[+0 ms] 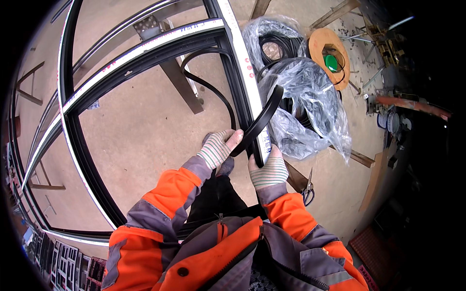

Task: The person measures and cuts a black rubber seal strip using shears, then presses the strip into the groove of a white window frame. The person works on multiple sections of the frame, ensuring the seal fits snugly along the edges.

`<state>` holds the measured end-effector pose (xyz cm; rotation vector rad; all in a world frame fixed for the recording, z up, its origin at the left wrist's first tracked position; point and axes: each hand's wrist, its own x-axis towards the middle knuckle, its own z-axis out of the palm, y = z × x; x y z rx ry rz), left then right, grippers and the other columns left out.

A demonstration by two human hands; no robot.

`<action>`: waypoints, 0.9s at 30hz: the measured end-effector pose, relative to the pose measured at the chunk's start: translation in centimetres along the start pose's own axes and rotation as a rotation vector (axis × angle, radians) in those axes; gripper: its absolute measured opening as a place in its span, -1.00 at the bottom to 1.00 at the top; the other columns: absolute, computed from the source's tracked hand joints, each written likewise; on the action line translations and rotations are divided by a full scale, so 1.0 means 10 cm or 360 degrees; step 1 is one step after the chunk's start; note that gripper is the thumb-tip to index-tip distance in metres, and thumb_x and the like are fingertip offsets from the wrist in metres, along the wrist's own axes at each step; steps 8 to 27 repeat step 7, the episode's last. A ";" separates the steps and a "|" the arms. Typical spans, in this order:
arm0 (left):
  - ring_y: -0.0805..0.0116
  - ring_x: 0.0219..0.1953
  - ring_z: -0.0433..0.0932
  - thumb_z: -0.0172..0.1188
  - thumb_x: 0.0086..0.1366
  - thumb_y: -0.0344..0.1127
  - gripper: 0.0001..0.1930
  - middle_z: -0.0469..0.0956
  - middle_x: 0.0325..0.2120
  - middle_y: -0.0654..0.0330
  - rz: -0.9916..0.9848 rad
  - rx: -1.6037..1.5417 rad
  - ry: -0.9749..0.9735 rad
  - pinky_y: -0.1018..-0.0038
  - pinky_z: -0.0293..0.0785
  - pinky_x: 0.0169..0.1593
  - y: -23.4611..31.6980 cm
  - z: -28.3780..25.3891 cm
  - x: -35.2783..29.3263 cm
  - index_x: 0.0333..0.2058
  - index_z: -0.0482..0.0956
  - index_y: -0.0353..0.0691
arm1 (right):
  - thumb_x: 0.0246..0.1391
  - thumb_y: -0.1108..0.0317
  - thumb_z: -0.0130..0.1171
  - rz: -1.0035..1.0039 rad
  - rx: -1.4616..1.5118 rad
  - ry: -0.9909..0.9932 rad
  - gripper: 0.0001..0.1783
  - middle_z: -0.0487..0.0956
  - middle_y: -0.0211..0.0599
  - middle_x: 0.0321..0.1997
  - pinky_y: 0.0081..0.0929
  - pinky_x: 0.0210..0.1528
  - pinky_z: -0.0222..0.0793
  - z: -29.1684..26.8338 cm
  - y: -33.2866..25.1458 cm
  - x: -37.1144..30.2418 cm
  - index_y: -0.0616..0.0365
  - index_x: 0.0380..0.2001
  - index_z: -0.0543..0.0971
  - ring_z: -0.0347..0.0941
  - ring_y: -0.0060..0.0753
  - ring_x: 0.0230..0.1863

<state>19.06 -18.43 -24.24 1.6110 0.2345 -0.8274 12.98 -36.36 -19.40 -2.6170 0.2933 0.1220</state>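
A black rubber sealing strip [263, 118] curls up over the right-hand bar of a black window frame [239, 77] faced with white film. My left hand [218, 148], in a striped knit glove, pinches this strip at the bar's inner side. A thinner-looking length of strip [212, 88] loops through the frame opening, from the upper corner down to the same hand. On the bar's outer side is my right hand [269, 169], also gloved, with thumb and fingers closed around the bar. Its fingertips are partly hidden, and whether they also press the strip I cannot tell.
Clear plastic bags [303, 104] with coiled black strip lie right of the frame, beside an orange-brown reel [320, 43] bearing a green roll [330, 63]. Scissors [308, 189] rest near my right hand. A metal support leg [182, 87] shows under the frame.
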 end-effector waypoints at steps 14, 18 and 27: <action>0.56 -0.31 0.46 0.13 0.45 -0.04 -0.59 0.57 -0.40 0.28 0.0061 -0.0074 0.0157 0.55 0.44 -0.17 -0.36 0.07 -0.03 -0.14 0.61 -0.35 | -0.06 0.27 0.41 0.0099 0.0197 -0.0143 -0.32 0.55 0.05 -0.16 -0.18 -0.04 0.46 -0.05 -0.08 0.04 0.30 0.08 0.36 0.54 0.03 -0.15; 0.56 -0.31 0.46 0.13 0.45 -0.04 -0.59 0.57 -0.40 0.28 0.0061 -0.0074 0.0157 0.55 0.44 -0.17 -0.36 0.07 -0.03 -0.14 0.61 -0.35 | -0.06 0.27 0.41 0.0099 0.0197 -0.0143 -0.32 0.55 0.05 -0.16 -0.18 -0.04 0.46 -0.05 -0.08 0.04 0.30 0.08 0.36 0.54 0.03 -0.15; 0.56 -0.31 0.46 0.13 0.45 -0.04 -0.59 0.57 -0.40 0.28 0.0061 -0.0074 0.0157 0.55 0.44 -0.17 -0.36 0.07 -0.03 -0.14 0.61 -0.35 | -0.06 0.27 0.41 0.0099 0.0197 -0.0143 -0.32 0.55 0.05 -0.16 -0.18 -0.04 0.46 -0.05 -0.08 0.04 0.30 0.08 0.36 0.54 0.03 -0.15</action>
